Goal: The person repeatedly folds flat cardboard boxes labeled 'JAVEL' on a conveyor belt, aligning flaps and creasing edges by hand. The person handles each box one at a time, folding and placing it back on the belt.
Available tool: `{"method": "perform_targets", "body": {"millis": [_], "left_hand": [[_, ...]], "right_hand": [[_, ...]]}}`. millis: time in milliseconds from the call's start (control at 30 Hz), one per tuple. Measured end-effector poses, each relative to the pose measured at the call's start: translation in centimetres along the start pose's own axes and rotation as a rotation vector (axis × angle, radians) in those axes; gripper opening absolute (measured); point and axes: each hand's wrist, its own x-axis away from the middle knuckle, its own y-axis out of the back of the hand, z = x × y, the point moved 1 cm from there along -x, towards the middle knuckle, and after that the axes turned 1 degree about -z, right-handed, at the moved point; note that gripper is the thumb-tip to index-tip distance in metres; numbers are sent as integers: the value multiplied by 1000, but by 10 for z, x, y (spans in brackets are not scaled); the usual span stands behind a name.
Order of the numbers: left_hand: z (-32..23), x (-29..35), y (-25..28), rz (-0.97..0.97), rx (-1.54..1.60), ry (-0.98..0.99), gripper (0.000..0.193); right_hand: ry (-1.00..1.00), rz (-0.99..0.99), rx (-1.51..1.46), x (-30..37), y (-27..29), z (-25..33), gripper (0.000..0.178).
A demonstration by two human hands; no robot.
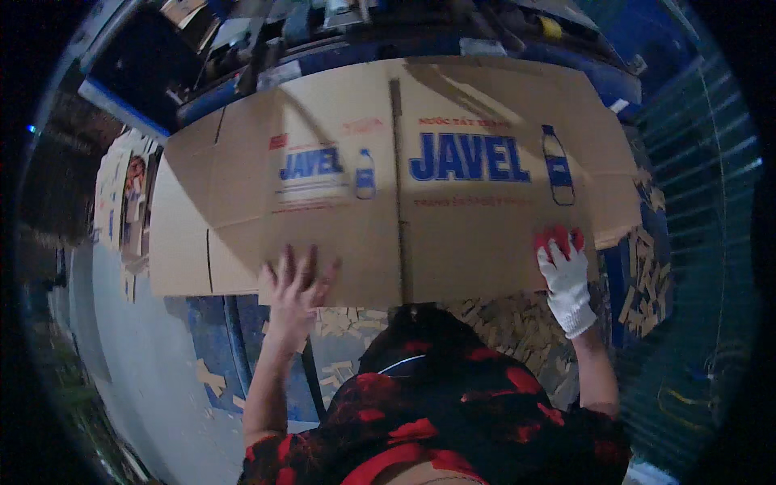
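The flattened cardboard carton lies beneath and ahead of both hands: the bare left hand has spread fingers, the gloved right hand slightly bent ones.

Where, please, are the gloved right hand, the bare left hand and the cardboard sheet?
Gloved right hand (pixel 563 276): head view, back of the glove.
Bare left hand (pixel 293 293): head view, back of the hand.
Cardboard sheet (pixel 449 234): head view, plain area below the printing.
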Motion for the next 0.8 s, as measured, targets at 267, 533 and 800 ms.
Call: {"method": "perform_targets", "body": {"millis": [267,533,800], "left_hand": [[5,-7,-2,-3,51,-44,71],[71,-32,2,225,525,86,62],[120,-144,-73,-26,466,780,52]], "right_hand": [[78,57,-49,-8,-14,-14,45],[-398,633,-984,-32,58,-58,63],[-848,-112,7,-109,-82,-117,39]]}}
